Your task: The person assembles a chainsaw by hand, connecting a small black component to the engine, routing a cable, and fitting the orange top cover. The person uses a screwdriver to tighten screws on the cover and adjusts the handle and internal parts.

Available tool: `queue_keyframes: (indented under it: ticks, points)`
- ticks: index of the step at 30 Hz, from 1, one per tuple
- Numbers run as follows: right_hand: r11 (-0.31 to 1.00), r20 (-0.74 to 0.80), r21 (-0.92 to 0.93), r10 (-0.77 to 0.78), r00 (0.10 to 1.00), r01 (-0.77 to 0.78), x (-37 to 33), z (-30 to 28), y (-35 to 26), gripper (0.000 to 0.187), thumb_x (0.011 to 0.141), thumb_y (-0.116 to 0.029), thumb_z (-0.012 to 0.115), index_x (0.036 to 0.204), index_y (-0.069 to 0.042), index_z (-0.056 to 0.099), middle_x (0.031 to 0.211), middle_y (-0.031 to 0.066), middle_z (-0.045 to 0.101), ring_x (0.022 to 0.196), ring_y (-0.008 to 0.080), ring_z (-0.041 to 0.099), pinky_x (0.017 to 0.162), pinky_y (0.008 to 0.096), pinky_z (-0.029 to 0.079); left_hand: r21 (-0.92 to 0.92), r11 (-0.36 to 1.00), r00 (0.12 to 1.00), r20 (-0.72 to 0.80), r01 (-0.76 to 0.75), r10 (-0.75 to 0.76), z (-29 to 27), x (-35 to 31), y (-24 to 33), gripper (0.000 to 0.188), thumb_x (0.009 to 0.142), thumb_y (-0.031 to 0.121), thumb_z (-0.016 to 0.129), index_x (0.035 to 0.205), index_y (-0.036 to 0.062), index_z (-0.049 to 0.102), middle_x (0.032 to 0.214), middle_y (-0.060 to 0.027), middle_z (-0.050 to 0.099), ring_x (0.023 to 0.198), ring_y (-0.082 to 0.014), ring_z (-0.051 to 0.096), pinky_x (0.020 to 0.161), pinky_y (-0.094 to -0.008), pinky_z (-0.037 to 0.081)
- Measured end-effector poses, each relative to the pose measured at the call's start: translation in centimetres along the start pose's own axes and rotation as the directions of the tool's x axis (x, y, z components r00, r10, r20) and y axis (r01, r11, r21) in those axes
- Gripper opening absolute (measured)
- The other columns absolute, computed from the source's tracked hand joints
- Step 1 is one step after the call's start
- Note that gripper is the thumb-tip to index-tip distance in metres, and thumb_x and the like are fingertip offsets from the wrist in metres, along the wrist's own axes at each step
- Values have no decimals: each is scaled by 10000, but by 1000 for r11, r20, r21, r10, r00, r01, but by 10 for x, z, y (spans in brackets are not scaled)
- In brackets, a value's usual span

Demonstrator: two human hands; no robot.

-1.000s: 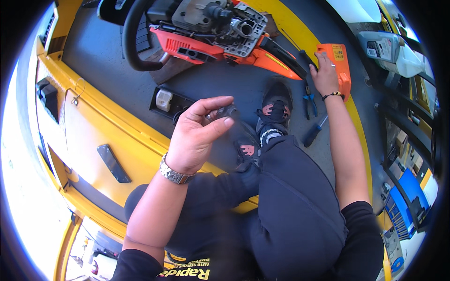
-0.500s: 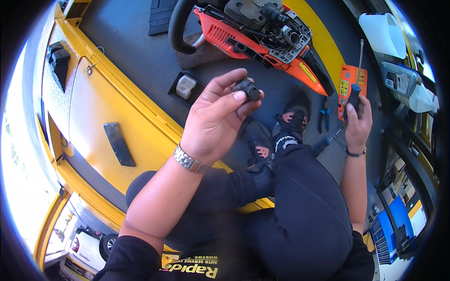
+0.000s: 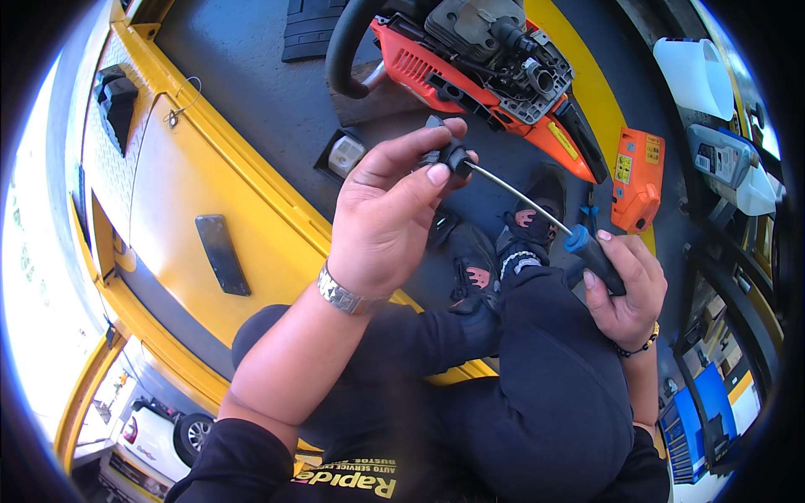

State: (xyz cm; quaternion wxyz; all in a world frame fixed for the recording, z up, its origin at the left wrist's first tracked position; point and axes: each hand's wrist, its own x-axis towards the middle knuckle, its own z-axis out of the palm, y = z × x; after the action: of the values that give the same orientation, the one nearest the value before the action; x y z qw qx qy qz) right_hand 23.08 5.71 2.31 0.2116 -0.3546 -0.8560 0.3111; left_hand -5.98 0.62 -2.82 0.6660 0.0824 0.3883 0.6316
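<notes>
My left hand [image 3: 381, 205] pinches a small black plastic or rubber part [image 3: 455, 157] between thumb and fingers; its exact kind is unclear. A screwdriver [image 3: 597, 261] with a black and blue handle is gripped in my right hand [image 3: 633, 289]. Its thin shaft points up and left, and the tip meets the black part, though I cannot tell how deep it goes. Beyond my hands lies an orange chainsaw [image 3: 419, 71] with its engine exposed. An orange cover [image 3: 635, 184] rests on the floor to the chainsaw's right.
Blue-handled pliers [image 3: 590, 214] lie beside my shoes. A black tray [image 3: 323, 164] holding a whitish part [image 3: 345, 156] sits left of the chainsaw. A phone [image 3: 223, 254] lies on the yellow panel [image 3: 180, 201]. Plastic containers [image 3: 694, 80] stand at the right edge.
My right hand has moved left and turned the screwdriver, bringing its tip to the black part. My left hand still holds that part, now turned differently. The orange cover shows more fully.
</notes>
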Motion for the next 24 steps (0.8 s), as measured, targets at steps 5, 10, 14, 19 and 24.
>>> queue_keyframes:
  ticks: [5, 10, 14, 19, 24]
  points:
    - [981, -5, -173, -86, 996, 84, 0, -6, -10, 483, 742, 8, 767, 1217, 7, 682, 886, 129, 649, 647, 246, 605, 534, 340, 440, 358, 888, 957, 125, -289, 261, -1, -1, 1, 361, 935, -86, 649, 1288, -15, 659, 1418, -245, 593, 1197, -322, 679, 1062, -422, 539]
    - [911, 42, -357, -204, 978, 205, 2, -16, -17, 518, 695, 38, 773, 1200, -29, 679, 893, 114, 619, 596, 203, 553, 490, 313, 387, 498, 810, 947, 88, -310, 308, 12, -7, -1, 365, 883, -182, 619, 1212, -50, 705, 1375, -187, 632, 1159, -189, 674, 985, -294, 545]
    - [904, 73, -362, -217, 973, 229, 2, -17, -18, 511, 713, 35, 762, 1209, -31, 659, 889, 118, 622, 580, 205, 561, 483, 323, 403, 521, 788, 940, 98, -328, 327, 16, -9, 0, 360, 872, -181, 631, 1192, -43, 721, 1367, -188, 635, 1147, -177, 673, 971, -288, 546]
    - [978, 71, 189, 77, 994, -90, -5, -1, -3, 437, 825, -25, 743, 1246, -19, 626, 914, 125, 655, 681, 221, 633, 617, 311, 492, 583, 664, 884, 302, -468, 357, 14, -8, 2, 599, 922, -119, 624, 1474, 32, 445, 1447, -269, 556, 1246, -332, 649, 1054, -414, 537]
    - [500, 395, 657, 410, 822, -565, -32, 42, 22, 382, 933, -65, 730, 1285, -48, 582, 1123, 76, 639, 1008, 141, 627, 898, 272, 495, 513, 654, 821, 460, -556, 337, 19, -8, 4, 718, 862, -115, 690, 1478, 67, 369, 1466, -279, 510, 1292, -352, 614, 1069, -442, 524]
